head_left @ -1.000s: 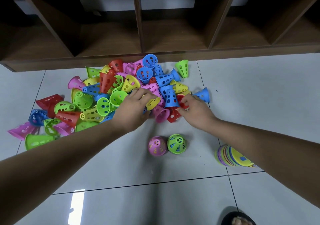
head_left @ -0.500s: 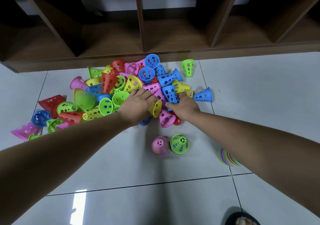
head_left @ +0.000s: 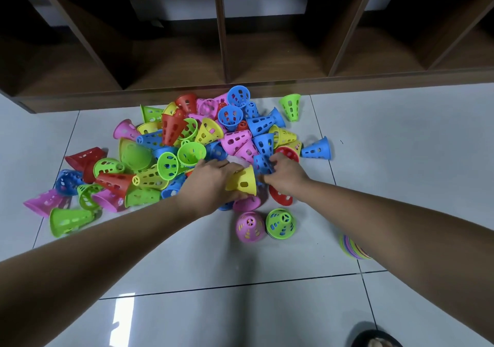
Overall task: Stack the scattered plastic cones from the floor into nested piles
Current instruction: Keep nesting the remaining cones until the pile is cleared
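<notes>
Both my arms reach out over the white tiled floor (head_left: 401,138) to the near edge of the heap of cones (head_left: 187,143) lying in front of the wooden shelf unit (head_left: 224,52). My left hand (head_left: 211,181), knuckles up, grips a yellow cone (head_left: 242,182) between curled fingers and thumb, its wide rim facing me. My right hand (head_left: 286,175) pinches a blue cone (head_left: 263,163) with bent fingertips, just right of the yellow one. Half a second earlier the yellow cone lay lower in the heap; it has since come up and toward me. A pink cone (head_left: 250,226) and a green cone (head_left: 280,223) stand side by side, nearer me.
</notes>
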